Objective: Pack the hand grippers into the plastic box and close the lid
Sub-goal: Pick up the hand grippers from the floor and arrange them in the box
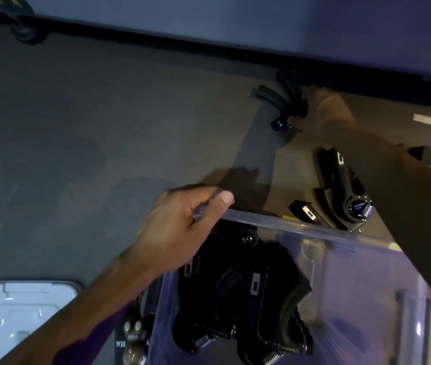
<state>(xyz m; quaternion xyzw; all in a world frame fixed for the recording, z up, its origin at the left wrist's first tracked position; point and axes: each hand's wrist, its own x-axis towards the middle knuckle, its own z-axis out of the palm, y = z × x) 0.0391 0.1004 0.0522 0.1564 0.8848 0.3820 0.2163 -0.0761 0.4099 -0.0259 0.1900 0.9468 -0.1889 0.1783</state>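
A clear plastic box (322, 233) stands at the bottom right with several black hand grippers (238, 293) piled inside. My left hand (182, 230) holds the box's far left rim. My right hand (325, 111) reaches far out and is closed around a black hand gripper (282, 101) lying on the floor near the wall. Another black hand gripper (340, 185) with a spring and dial lies on the floor just beyond the box, under my right forearm.
The box's white lid (22, 314) lies on the grey floor at the bottom left. A lanyard with small charms (132, 338) hangs by the box's left side. A dark baseboard (209, 46) runs along the wall. A small black piece (422, 152) lies at the right.
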